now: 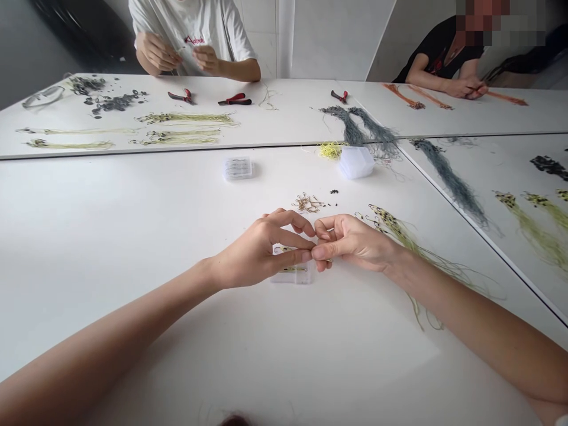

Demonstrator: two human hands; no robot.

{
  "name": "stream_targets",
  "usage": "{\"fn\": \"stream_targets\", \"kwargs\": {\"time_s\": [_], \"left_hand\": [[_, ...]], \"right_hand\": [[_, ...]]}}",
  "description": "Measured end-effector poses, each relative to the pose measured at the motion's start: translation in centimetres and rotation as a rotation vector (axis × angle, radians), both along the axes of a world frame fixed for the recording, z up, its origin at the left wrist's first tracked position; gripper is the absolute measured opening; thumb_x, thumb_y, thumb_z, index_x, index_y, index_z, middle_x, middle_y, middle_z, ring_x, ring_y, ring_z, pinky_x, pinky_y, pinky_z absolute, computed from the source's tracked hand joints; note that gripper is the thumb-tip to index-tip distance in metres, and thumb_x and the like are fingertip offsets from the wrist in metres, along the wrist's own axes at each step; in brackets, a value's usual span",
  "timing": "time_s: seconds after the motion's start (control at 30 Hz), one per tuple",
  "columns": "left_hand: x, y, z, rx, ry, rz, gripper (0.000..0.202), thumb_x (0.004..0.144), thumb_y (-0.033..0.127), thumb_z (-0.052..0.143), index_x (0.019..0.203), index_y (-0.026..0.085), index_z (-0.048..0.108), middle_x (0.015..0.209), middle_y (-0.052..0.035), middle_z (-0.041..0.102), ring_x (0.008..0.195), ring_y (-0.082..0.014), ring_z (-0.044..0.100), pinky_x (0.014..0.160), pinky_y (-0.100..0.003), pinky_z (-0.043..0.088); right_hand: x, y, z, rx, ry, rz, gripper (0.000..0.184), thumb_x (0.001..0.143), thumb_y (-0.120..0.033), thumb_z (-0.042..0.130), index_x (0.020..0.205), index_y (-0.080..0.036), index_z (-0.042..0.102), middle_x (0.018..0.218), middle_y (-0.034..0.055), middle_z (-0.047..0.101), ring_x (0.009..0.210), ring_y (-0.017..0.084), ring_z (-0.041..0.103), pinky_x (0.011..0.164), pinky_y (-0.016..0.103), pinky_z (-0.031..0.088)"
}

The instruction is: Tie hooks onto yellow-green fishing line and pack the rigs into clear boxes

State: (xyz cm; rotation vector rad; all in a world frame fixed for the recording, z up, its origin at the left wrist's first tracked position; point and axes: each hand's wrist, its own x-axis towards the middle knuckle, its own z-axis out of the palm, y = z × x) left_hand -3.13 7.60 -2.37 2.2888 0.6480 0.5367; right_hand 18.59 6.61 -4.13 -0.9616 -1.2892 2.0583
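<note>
My left hand (261, 248) and my right hand (350, 242) meet fingertip to fingertip over the white table (133, 236), both pinched on something too small to make out. Under my left hand lies a small clear plastic box (293, 273). A bundle of yellow-green lines (399, 234) with dark beaded ends lies beside my right wrist and runs under my forearm. A little heap of brass-coloured hooks (308, 203) sits just beyond my fingers, with tiny black bits (332, 191) next to it.
Farther off lie a clear box (238, 168), a white lidded box (356, 162), a yellow tangle (331, 149) and grey line bundles (355, 127). Red pliers (235, 100) and more line bundles lie on the far table. Two other people work with their hands at the back.
</note>
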Motion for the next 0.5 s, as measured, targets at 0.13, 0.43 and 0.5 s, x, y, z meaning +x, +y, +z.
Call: {"fn": "stream_targets", "kwargs": {"time_s": [0.13,0.43,0.5], "left_hand": [[0.12,-0.29,0.17,-0.149,-0.021,0.002,0.019,0.091,0.024,0.058,0.096,0.028,0.075,0.104,-0.0055,0.067,0.114,-0.0210,0.054,0.087,-0.032,0.053],[0.17,-0.38,0.27,-0.065,0.053,0.076,0.020,0.091,0.026,0.055,0.090,0.025,0.075,0.104,-0.0072,0.061,0.107,-0.0223,0.055,0.087,-0.035,0.049],[0.07,-0.31,0.22,0.055,0.090,0.103,0.020,0.090,0.023,0.055,0.088,0.026,0.075,0.107,-0.0066,0.059,0.104,-0.0224,0.054,0.095,-0.042,0.040]], "right_hand": [[-0.02,-0.04,-0.11,0.025,-0.004,0.031,0.043,0.068,-0.023,0.082,0.067,-0.019,0.039,0.057,-0.0056,0.055,0.062,0.017,0.067,0.061,0.027,0.044],[-0.18,-0.11,-0.08,0.071,-0.022,0.023,0.029,0.071,-0.025,0.080,0.073,-0.017,0.052,0.065,-0.0003,0.065,0.067,0.015,0.065,0.067,0.028,0.046],[-0.06,-0.04,-0.15,0.043,-0.013,0.014,0.025,0.071,-0.024,0.079,0.078,-0.016,0.057,0.069,0.0011,0.067,0.068,0.013,0.063,0.066,0.027,0.046]]}}
